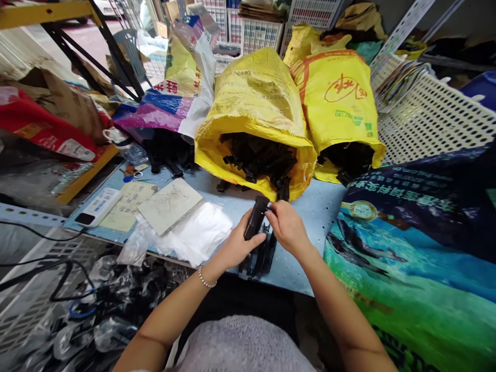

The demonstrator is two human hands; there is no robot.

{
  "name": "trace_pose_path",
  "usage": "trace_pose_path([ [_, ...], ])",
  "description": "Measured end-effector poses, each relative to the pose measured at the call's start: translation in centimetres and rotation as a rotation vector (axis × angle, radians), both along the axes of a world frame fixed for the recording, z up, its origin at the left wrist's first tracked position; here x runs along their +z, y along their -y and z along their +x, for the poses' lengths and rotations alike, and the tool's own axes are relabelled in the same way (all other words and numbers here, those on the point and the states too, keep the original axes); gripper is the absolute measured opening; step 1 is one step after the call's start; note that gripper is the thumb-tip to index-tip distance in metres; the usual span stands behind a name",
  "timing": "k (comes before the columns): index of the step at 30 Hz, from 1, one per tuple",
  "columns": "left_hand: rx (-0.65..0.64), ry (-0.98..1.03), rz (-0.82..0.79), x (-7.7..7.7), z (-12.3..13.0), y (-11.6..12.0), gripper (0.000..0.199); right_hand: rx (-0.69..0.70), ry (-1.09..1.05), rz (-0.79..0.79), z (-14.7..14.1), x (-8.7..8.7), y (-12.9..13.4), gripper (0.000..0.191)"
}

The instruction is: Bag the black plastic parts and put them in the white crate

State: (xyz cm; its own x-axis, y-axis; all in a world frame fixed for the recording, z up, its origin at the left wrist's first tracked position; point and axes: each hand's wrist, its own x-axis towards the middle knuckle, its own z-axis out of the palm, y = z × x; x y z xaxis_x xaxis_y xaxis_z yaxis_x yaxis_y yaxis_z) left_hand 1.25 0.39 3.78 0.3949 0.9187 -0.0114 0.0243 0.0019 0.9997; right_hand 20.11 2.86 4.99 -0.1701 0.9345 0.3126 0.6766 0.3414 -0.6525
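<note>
My left hand (242,243) is wrapped round a long black plastic part (256,217), tilted upward over the table's front edge. At that part's upper end my right hand (287,225) is closed, thumb and finger pinched against its side; whatever lies between those fingertips is too small to make out. Beneath both hands several more black parts (265,253) lie side by side on the blue tabletop (306,253). Just beyond, a yellow sack (256,98) lies with its mouth toward me, full of similar dark pieces.
A second yellow sack (341,98) holds dark parts at right. Left of my hands are a grey board (170,204), white plastic bags (201,232), a paper note (129,204) and a white device (98,206). A blue-green sack (418,248) flanks my right arm. Bagged black items (104,320) fill the lower left.
</note>
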Motion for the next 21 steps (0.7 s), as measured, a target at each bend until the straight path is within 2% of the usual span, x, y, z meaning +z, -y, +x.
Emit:
trace_pose_path([
  [1, 0.008, -0.022, 0.059, 0.3, 0.0, 0.3, 0.065, 0.018, 0.022, 0.004, -0.3, 0.1, -0.2, 0.032],
  [3, 0.029, -0.057, 0.125, 0.6, 0.0, 0.6, 0.059, 0.036, -0.094, -0.080, -1.1, 0.0, -0.8, 0.037],
  [6, 0.075, -0.101, 0.173, 0.4, -0.1, 0.6, 0.058, 0.050, -0.426, -0.424, -1.7, -0.7, -1.2, 0.046],
  [8, 0.118, -0.115, 0.145, 0.0, -0.2, 0.3, 0.057, 0.112, -0.489, -0.581, -1.8, -1.2, -0.5, 0.050],
  [10, 0.195, -0.120, 0.088, -0.5, -0.4, -0.2, 0.056, 0.209, -0.323, -0.534, -2.1, -1.8, 1.2, 0.049],
  [14, 0.311, -0.131, 0.067, -1.3, -1.1, -1.3, 0.052, 0.279, 0.136, -0.196, -3.5, -3.2, 5.1, 0.039],
  [17, 0.304, -0.291, 0.066, -2.7, -2.4, -1.4, 0.053, 0.344, 0.223, -0.222, -3.7, -4.1, 4.7, 0.041],
  [18, 0.290, -0.408, 0.047, -3.3, -2.9, -1.2, 0.053, 0.321, 0.231, -0.247, -3.3, -4.4, 3.5, 0.041],
  [19, 0.269, -0.546, 0.018, -4.0, -3.3, -0.9, 0.054, 0.238, 0.246, -0.257, -2.7, -4.5, 1.9, 0.041],
  [20, 0.241, -0.688, -0.015, -4.8, -3.6, -0.4, 0.055, 0.107, 0.267, -0.254, -1.8, -4.7, 0.0, 0.039],
  [21, 0.208, -0.813, -0.042, -5.5, -3.7, 0.2, 0.056, -0.093, 0.297, -0.237, -0.8, -4.8, -2.0, 0.036],
])
